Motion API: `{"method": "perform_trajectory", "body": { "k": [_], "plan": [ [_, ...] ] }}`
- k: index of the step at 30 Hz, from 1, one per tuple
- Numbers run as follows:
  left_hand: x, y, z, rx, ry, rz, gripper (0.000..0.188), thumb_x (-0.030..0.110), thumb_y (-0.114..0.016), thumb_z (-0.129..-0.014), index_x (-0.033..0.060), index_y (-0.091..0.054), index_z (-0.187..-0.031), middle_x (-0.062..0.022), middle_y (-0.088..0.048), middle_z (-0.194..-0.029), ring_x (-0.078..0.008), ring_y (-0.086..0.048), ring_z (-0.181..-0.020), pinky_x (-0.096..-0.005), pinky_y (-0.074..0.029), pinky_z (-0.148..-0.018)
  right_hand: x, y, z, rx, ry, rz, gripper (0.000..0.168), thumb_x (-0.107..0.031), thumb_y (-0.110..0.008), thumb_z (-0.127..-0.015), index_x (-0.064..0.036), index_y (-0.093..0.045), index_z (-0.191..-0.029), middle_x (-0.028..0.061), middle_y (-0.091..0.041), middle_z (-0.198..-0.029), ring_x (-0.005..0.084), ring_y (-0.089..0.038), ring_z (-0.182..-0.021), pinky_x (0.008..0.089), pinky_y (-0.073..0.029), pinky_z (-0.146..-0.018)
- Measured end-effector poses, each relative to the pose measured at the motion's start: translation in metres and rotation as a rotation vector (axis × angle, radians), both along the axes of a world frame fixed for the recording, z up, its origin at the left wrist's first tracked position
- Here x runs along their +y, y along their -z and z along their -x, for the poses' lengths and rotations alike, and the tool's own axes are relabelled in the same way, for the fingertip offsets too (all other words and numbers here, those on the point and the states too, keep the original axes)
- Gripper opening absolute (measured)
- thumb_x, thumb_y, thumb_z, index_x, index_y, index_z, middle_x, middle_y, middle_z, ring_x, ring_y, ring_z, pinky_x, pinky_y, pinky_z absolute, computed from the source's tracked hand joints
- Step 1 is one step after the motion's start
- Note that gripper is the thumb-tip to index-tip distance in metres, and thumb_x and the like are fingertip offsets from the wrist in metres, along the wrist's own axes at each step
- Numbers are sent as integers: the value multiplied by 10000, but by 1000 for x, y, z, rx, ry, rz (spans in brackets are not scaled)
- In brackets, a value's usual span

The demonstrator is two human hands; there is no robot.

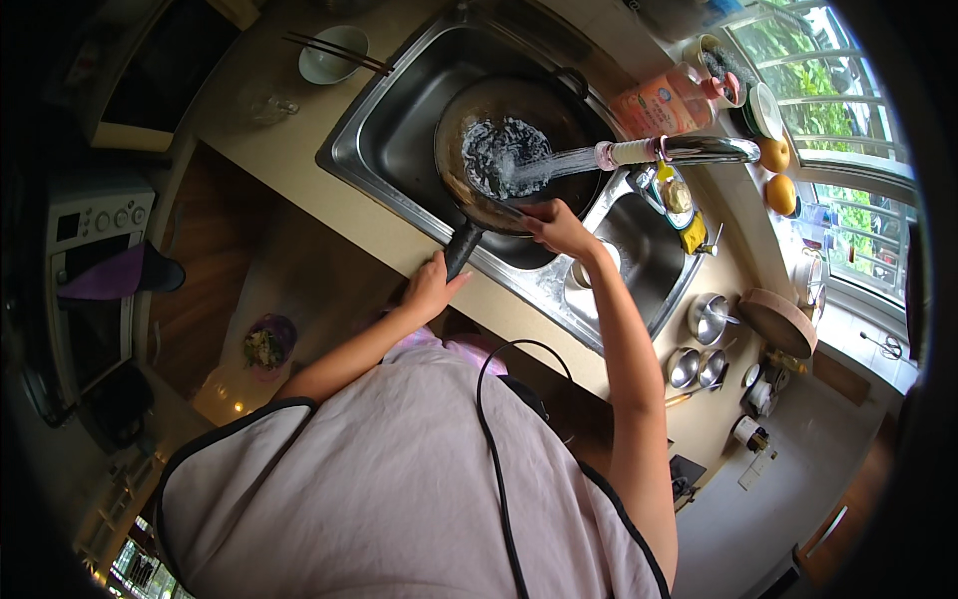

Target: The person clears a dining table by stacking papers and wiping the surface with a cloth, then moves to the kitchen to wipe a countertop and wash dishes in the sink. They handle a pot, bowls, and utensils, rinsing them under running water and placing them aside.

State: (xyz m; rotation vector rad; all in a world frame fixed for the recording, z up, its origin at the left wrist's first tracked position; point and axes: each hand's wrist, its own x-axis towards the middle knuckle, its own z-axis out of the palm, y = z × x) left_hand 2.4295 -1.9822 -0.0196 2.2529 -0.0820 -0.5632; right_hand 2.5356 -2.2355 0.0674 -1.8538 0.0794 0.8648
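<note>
A dark wok (458, 142) rests in the large basin of the stainless steel sink (397, 112). My left hand (430, 288) is closed around its black handle (464, 247), by the counter's front edge. From the faucet (703, 150) on the right, water (565, 162) pours into the wok and churns white at its bottom. My right hand (560, 230) is at the wok's near rim with bent fingers. Whether its fingertips pinch the rim or a small thing there cannot be made out. Part of a white bowl (610, 258) shows in the smaller basin behind my right wrist.
A white bowl (334, 56) with chopsticks (337, 52) across it stands left of the sink. Behind the faucet are a pink pump bottle (666, 101) and two round fruits (778, 176). Steel bowls (707, 318) sit on the right counter. A black cable (490, 434) hangs before my apron.
</note>
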Motion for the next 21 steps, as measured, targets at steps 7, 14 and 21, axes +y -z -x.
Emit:
{"method": "perform_trajectory", "body": {
  "k": [7, 14, 21],
  "plan": [
    [3, -10, -6, 72, -34, 80, 444, 371, -683, -839, -18, -504, -958, -169, -620, -753, -302, -629, -663, -393, -493, -597, -7, -45, 12, -551, -294, 847, 341, -23, -532, -695, -24, -672, -1007, 215, -640, -789, 402, -615, -744, 445, -521, -690],
    [14, -23, -22, 615, -165, 534, 237, 207, -742, -792, 23, -593, -784, -24, -602, -691, -97, -577, -560, -245, -463, -509, 28, -9, 33, -441, -70, 486, 290, -108, -572, -740, -25, -682, -995, 261, -633, -839, 409, -620, -826, 464, -510, -758],
    [11, -58, -30, 764, -249, 591, 263, 255, -714, -812, 26, -597, -758, -43, -598, -675, -125, -587, -550, -251, -464, -482, 18, -29, 36, -380, -130, 822, 123, -91, -595, -720, 0, -613, -800, 225, -646, -802, 401, -645, -790, 463, -536, -703]
  ]
}}
